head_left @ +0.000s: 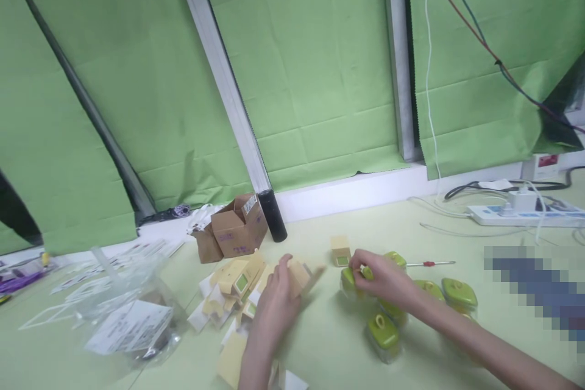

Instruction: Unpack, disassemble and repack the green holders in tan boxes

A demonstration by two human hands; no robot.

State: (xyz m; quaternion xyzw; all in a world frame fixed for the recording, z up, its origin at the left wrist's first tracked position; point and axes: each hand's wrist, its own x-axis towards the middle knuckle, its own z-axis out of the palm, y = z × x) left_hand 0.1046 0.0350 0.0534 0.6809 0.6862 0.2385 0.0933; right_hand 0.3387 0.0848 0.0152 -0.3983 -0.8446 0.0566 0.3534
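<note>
My left hand [276,295] is closed round a small cream carton [299,277], whose flap sticks out to the right. Beside and under that hand lies a heap of similar cartons [235,280], some with a green square on one end. My right hand [372,274] pinches the top of a small clear container with a green lid [348,283]; the fingers partly cover it. Several more of these containers stand around my right forearm, one with a ring-shaped knob [382,332] nearest me. A single carton [340,251] stands just behind my right hand.
At the back are a brown cardboard box [240,225] and a black cylinder [273,216]. A clear plastic bag with a label [132,326] lies left. A screwdriver [429,264] lies behind the containers. A power strip [525,216] with cables sits back right.
</note>
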